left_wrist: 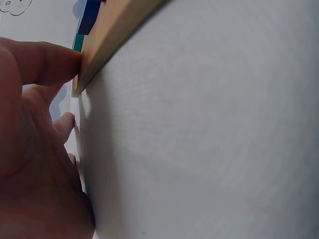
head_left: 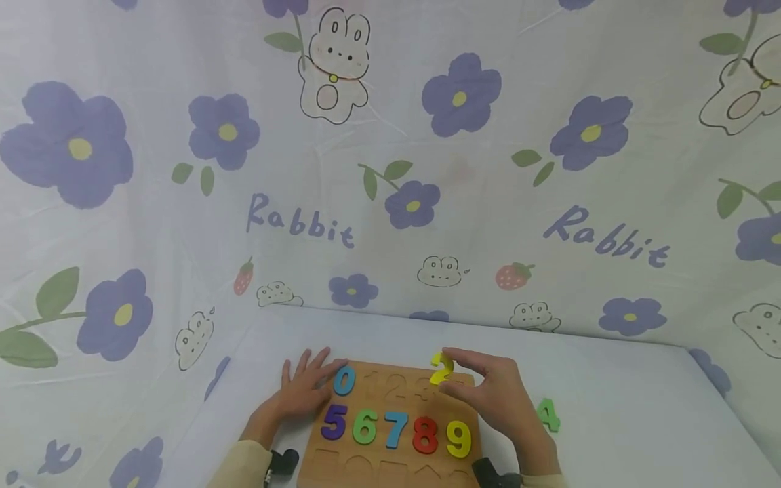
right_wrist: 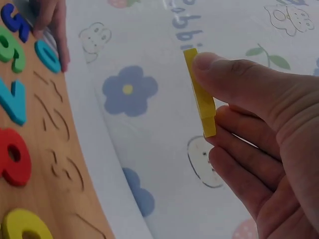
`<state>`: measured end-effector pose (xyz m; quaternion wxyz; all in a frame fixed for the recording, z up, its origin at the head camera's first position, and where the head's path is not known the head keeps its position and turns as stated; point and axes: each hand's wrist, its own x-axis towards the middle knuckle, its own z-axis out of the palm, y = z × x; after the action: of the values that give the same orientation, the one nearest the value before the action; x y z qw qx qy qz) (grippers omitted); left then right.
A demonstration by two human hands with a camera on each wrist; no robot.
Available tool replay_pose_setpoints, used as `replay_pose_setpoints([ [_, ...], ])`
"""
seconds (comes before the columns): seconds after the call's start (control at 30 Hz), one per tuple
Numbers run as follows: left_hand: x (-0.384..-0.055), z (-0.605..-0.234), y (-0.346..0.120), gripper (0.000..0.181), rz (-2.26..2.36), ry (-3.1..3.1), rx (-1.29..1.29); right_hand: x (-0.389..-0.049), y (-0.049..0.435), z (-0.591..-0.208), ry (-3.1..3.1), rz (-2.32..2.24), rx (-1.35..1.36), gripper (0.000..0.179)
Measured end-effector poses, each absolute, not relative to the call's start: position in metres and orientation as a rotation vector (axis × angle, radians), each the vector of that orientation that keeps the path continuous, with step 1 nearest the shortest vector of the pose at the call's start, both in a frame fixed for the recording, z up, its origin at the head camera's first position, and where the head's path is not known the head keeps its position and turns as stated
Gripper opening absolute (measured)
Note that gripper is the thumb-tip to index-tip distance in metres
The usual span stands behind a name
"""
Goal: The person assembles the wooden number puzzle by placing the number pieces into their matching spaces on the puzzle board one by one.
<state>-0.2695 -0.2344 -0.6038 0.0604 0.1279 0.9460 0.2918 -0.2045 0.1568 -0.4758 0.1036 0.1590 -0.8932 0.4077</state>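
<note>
My right hand [head_left: 497, 393] pinches a yellow number 2 [head_left: 442, 369] between thumb and fingers, raised over the top right of a wooden number board [head_left: 390, 400]. In the right wrist view the yellow piece [right_wrist: 200, 94] appears edge-on. At the board's upper left corner, my left hand [head_left: 305, 386] lies with fingers spread, thumb and forefinger touching the edge beside a blue 0 [head_left: 344, 381]. The left wrist view shows its thumb [left_wrist: 50, 62] against the board's side. Bare outlined recesses run along the top row, right of the 0.
In the middle row sit a purple 5 [head_left: 333, 422], green 6 [head_left: 365, 427], blue 7 [head_left: 395, 430], red 8 [head_left: 425, 435] and yellow 9 [head_left: 459, 439]. A green 4 [head_left: 548, 415] lies on the white table [head_left: 641, 407], right of my right forearm. Behind hangs a rabbit-print curtain [head_left: 390, 149].
</note>
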Motion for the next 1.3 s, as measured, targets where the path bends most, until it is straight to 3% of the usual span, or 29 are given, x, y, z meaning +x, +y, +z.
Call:
replay_pose_setpoints([
  [0.4,-0.259,-0.581,-0.231,0.063,0.968,2.824,0.398,-0.225,0.116,-0.489,-2.627,1.250,0.569,0.054],
  [0.73,-0.270,-0.599,-0.236,0.063,0.878,2.875,0.388,-0.234,0.090,-0.511,-2.714,1.274,0.520,0.048],
  [1.3,-0.263,-0.597,-0.235,0.063,0.894,2.848,0.382,-0.243,0.077,-0.547,-2.930,1.168,0.501,0.050],
])
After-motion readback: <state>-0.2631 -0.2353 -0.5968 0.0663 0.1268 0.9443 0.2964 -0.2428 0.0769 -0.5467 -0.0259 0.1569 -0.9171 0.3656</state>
